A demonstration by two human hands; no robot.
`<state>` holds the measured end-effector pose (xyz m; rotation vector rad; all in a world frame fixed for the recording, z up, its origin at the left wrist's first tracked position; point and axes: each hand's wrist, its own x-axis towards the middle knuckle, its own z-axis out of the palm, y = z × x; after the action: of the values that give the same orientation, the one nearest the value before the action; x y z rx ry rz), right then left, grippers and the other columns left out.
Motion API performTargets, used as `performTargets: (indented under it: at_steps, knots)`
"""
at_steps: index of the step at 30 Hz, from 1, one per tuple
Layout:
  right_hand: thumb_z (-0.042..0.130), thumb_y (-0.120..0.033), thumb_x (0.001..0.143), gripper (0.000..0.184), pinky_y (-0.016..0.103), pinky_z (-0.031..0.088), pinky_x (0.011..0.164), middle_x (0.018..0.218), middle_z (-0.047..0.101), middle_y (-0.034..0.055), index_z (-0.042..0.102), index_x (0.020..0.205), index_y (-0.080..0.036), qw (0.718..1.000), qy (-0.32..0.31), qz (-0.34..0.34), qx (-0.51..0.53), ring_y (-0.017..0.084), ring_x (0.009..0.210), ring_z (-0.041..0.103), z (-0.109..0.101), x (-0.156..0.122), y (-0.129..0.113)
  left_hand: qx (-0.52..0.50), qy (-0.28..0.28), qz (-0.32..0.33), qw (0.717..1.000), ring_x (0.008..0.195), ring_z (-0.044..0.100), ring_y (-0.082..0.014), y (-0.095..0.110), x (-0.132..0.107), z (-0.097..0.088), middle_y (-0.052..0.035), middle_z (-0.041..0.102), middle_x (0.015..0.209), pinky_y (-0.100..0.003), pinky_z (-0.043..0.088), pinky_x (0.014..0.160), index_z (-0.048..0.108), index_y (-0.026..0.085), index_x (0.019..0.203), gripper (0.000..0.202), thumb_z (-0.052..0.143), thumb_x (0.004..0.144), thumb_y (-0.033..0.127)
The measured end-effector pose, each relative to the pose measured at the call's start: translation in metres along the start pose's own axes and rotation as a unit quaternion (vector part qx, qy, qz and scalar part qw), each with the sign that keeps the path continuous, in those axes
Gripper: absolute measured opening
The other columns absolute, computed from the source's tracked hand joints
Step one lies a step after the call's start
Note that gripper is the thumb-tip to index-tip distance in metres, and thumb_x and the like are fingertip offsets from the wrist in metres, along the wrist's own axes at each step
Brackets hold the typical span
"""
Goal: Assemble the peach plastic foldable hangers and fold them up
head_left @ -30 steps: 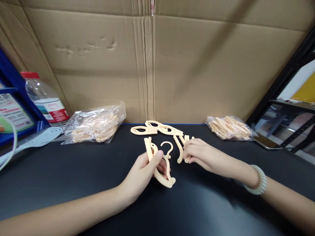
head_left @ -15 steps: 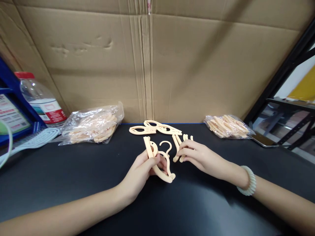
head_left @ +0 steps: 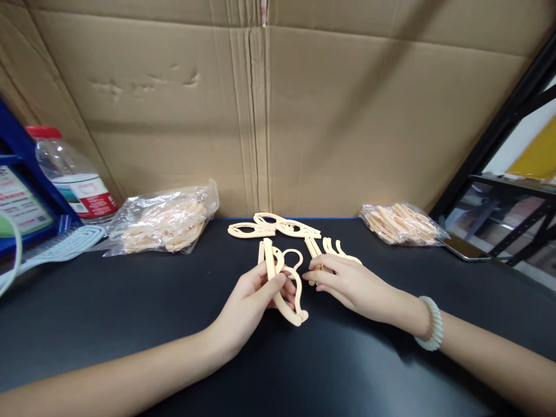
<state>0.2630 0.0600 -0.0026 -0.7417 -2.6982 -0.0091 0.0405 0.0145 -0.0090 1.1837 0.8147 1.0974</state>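
Observation:
My left hand [head_left: 256,289] is closed around a cream plastic folding hanger [head_left: 282,307], thumb on top. Its long curved arm tilts toward me. Just behind the held part a curved hook [head_left: 296,255] shows; whether it is joined to that hanger I cannot tell. My right hand [head_left: 347,284] rests low over slim cream hanger arms [head_left: 313,248], fingers slightly apart, covering their near ends. More curved cream pieces [head_left: 341,250] stick out behind its knuckles. Farther back lie several folded cream hanger parts [head_left: 252,230] on the black tabletop [head_left: 208,359].
A clear bag of cream pieces [head_left: 160,223] lies at left, another bag [head_left: 402,223] at right beside a phone [head_left: 467,249]. A pale hairbrush [head_left: 73,243] and red-capped bottle [head_left: 78,174] sit far left. Cardboard [head_left: 347,116] walls the back.
My right hand has shifted slightly left and toward me, uncovering more of the curved pieces behind it. The hanger in my left hand has turned a little, its top moving right.

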Motion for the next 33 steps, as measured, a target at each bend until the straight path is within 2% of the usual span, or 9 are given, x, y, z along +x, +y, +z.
performTargets:
  at_steps: [3, 6, 9, 15, 18, 21, 25, 28, 33]
  knots:
    - [0.041, -0.018, 0.098, 0.034, 0.037, 0.048, 0.091, 0.121, 0.059, 0.0125, 0.049, 0.131, -0.015, 0.997, 0.073, -0.017, 0.01, 0.021, 0.11, 0.053, -0.001, -0.001, -0.008, 0.031, 0.002, 0.011, 0.999, 0.069, 0.06, -0.0156, -0.001, 0.001, 0.0, -0.0019, 0.062, 0.077, -0.029, 0.052, 0.067, 0.059, 0.014, 0.083, 0.025, 0.061, 0.088, 0.039]
    - [0.04, -0.01, 0.096, 0.036, 0.035, 0.048, 0.086, 0.125, 0.06, 0.0113, 0.049, 0.131, -0.015, 0.989, 0.087, -0.113, -0.029, 0.02, 0.103, 0.055, -0.002, 0.0, -0.021, 0.075, 0.003, 0.026, 0.997, 0.069, 0.06, -0.0152, -0.001, 0.001, -0.001, -0.0014, 0.062, 0.075, -0.027, 0.05, 0.068, 0.059, 0.015, 0.084, 0.027, 0.059, 0.089, 0.041]
    - [0.041, -0.009, 0.096, 0.03, 0.034, 0.046, 0.076, 0.116, 0.066, 0.0084, 0.057, 0.121, -0.014, 0.976, 0.08, -0.175, -0.099, 0.019, 0.09, 0.055, -0.001, 0.002, -0.031, 0.106, 0.009, 0.039, 0.994, 0.067, 0.058, -0.0135, 0.0, -0.001, -0.001, -0.0002, 0.061, 0.074, -0.024, 0.049, 0.066, 0.061, 0.016, 0.083, 0.027, 0.058, 0.09, 0.042]
    - [0.044, -0.008, 0.095, 0.022, 0.036, 0.044, 0.077, 0.087, 0.067, 0.0069, 0.065, 0.098, -0.012, 0.963, 0.124, -0.201, -0.129, 0.02, 0.086, 0.056, 0.001, 0.001, -0.033, 0.129, 0.014, 0.03, 0.991, 0.061, 0.06, -0.0149, 0.004, -0.003, 0.003, 0.0006, 0.061, 0.068, -0.026, 0.051, 0.06, 0.06, 0.016, 0.092, 0.029, 0.056, 0.089, 0.045]
    - [0.046, -0.009, 0.093, 0.02, 0.035, 0.047, 0.077, 0.092, 0.064, 0.0081, 0.064, 0.098, -0.014, 0.983, 0.098, -0.153, -0.031, 0.019, 0.085, 0.055, 0.0, 0.0, -0.037, 0.168, 0.023, 0.044, 0.985, 0.056, 0.057, -0.0132, 0.004, -0.004, 0.003, 0.0017, 0.058, 0.063, -0.023, 0.048, 0.056, 0.062, 0.016, 0.092, 0.031, 0.054, 0.09, 0.046]
    - [0.045, -0.014, 0.094, 0.027, 0.037, 0.048, 0.091, 0.122, 0.054, 0.0131, 0.059, 0.116, -0.018, 0.983, 0.119, -0.032, 0.134, 0.021, 0.109, 0.053, -0.001, -0.002, -0.041, 0.207, 0.031, 0.055, 0.976, 0.056, 0.056, -0.0123, 0.006, -0.004, 0.003, 0.0012, 0.056, 0.065, -0.021, 0.046, 0.053, 0.066, 0.016, 0.093, 0.031, 0.055, 0.09, 0.044]
    - [0.046, -0.024, 0.097, 0.037, 0.043, 0.039, 0.108, 0.143, 0.043, 0.0091, 0.049, 0.134, -0.029, 0.935, 0.123, 0.085, 0.321, 0.023, 0.135, 0.038, -0.002, -0.003, -0.043, 0.22, 0.043, 0.05, 0.973, 0.057, 0.057, -0.0134, 0.009, -0.006, 0.005, 0.0, 0.055, 0.068, -0.021, 0.046, 0.049, 0.069, 0.016, 0.099, 0.032, 0.057, 0.088, 0.043]
    - [0.049, -0.029, 0.096, 0.036, 0.044, 0.042, 0.104, 0.139, 0.051, 0.0086, 0.053, 0.131, -0.029, 0.893, 0.12, 0.104, 0.421, 0.024, 0.129, 0.047, -0.001, -0.002, -0.04, 0.22, 0.053, 0.053, 0.973, 0.055, 0.056, -0.013, 0.01, -0.006, 0.006, -0.0002, 0.055, 0.069, -0.021, 0.047, 0.049, 0.069, 0.016, 0.1, 0.032, 0.058, 0.086, 0.043]
    - [0.052, -0.03, 0.095, 0.029, 0.04, 0.045, 0.101, 0.123, 0.063, 0.0085, 0.059, 0.123, -0.025, 0.814, 0.178, 0.153, 0.532, 0.021, 0.112, 0.059, 0.002, -0.001, -0.036, 0.224, 0.068, 0.065, 0.97, 0.054, 0.052, -0.0115, 0.009, -0.009, 0.005, 0.0012, 0.055, 0.065, -0.02, 0.045, 0.048, 0.064, 0.016, 0.1, 0.028, 0.054, 0.091, 0.041]
